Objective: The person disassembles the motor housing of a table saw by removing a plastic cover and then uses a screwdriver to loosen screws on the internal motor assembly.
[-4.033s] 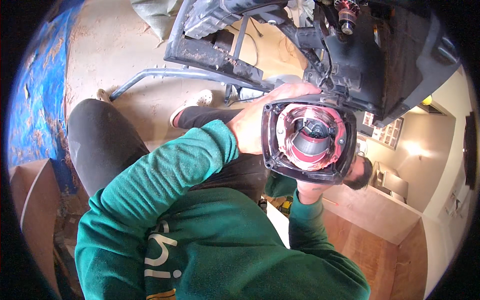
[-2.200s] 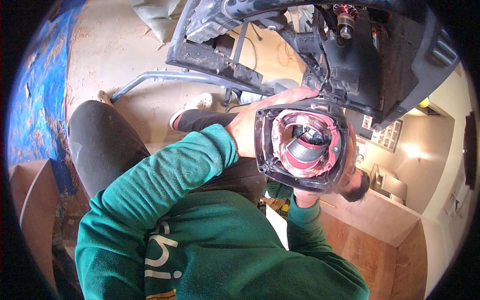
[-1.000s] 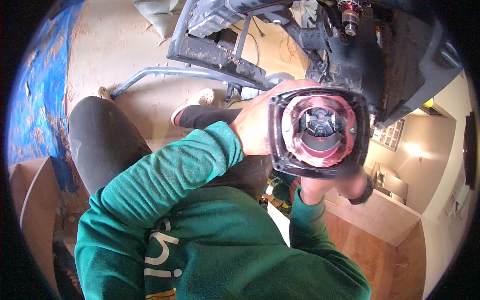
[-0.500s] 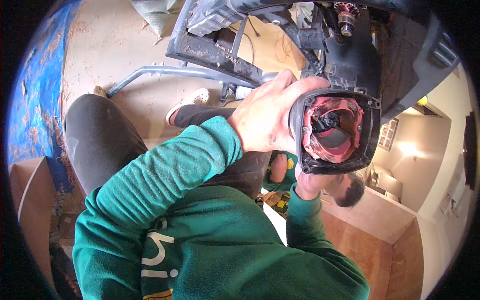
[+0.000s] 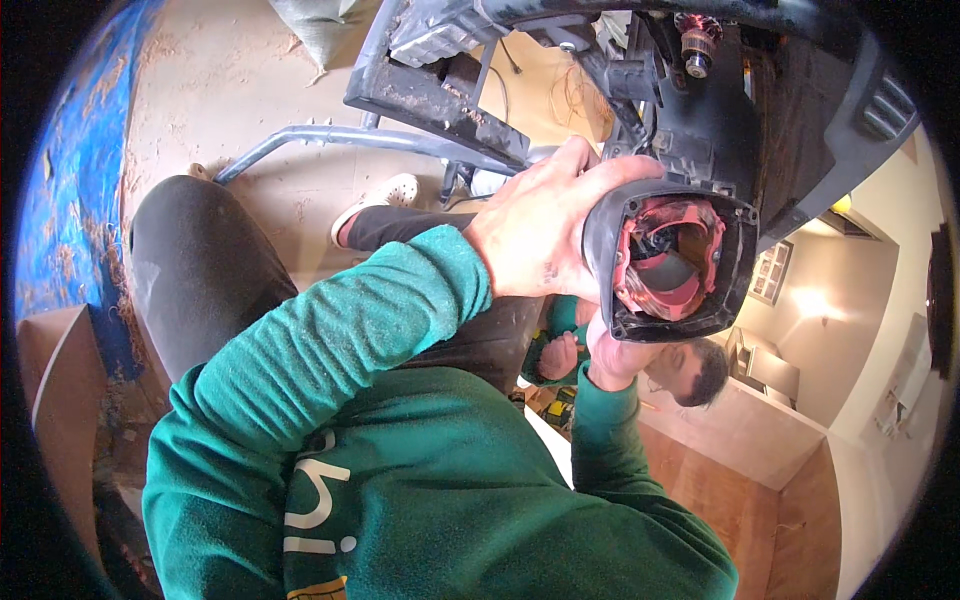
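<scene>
Operating remotely, I hold the black motor housing (image 5: 672,328) just beside the dark machine (image 5: 705,115) — left grip (image 5: 535,235) clasped around its left side, right grip (image 5: 615,355) clasping from below, fingertips hidden. Open end faces my camera, pinkish ring (image 5: 688,302) inside; copper-wound armature (image 5: 697,45) above — well apart

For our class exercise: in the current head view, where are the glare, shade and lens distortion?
In the head view, glare whitens the left hand; same view, shade dims the inside of the motor housing; there too, the fisheye rim falls to black and the pale right wall bends.
</scene>
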Demonstrator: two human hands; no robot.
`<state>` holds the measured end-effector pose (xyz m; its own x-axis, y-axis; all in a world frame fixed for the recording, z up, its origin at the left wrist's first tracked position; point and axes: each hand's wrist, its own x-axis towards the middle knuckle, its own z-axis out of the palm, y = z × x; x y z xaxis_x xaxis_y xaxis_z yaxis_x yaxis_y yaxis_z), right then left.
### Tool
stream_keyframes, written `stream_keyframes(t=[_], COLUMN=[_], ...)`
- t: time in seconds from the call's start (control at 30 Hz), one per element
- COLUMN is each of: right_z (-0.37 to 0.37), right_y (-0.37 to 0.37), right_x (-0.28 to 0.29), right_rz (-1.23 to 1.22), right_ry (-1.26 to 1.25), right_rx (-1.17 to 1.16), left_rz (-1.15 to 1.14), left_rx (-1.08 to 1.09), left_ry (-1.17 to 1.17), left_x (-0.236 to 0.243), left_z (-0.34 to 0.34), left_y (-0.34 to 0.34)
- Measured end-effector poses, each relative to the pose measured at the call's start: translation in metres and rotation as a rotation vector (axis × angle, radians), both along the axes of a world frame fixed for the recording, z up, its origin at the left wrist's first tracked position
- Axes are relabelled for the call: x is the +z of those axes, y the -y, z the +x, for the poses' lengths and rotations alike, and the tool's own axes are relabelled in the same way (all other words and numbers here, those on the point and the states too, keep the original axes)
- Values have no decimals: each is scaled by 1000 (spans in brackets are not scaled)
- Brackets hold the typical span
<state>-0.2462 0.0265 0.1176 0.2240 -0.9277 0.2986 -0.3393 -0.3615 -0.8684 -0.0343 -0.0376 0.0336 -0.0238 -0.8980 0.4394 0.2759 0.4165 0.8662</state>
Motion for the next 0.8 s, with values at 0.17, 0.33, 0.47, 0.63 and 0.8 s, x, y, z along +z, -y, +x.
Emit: stream_keyframes(t=[0.17,0.33,0.47,0.63,0.8], right_z=[-15,-31,-8,-51,-40], right_y=[0,2,3,-9,-11], right_x=[-5,-9,-7,-23,-20], right_rz=[186,337,300,-125,-245], right_ry=[307,473,479,-423,-648], right_rx=[144,351,278,-211,-339], left_rz=[-19,-40,-33,-61,-111], left_rx=[53,50,76,75,-8], left_ry=[-20,7,-37,-69,-145], left_x=[-1,-2,-1,-5,-11], left_z=[-4,-2,-6,-8,-7], left_y=[0,1,1,3,8])
